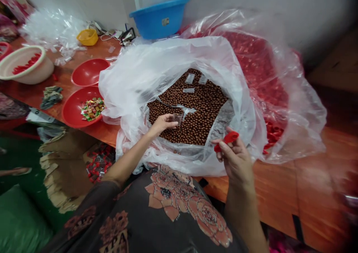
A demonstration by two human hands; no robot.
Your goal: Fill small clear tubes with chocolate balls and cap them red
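My left hand [165, 123] pinches a small clear plastic container [177, 118] over a large white plastic bag [134, 74] filled with small round brown balls [192, 124]. Several more clear containers [189, 78] lie on top of the balls. At the bag's right front edge, my right hand [233, 152] is closed on a red plastic piece [229, 137], held between thumb and fingers. Behind and to the right stands a big clear bag [304, 107] of red plastic pieces [272, 133].
Left on the table [279, 193] are a red bowl of wrapped candies [74, 109], another red bowl [89, 72], a white basin [33, 74] and a cloth [52, 96]. A blue basin [159, 20] stands behind. Below sits a cardboard box [65, 161].
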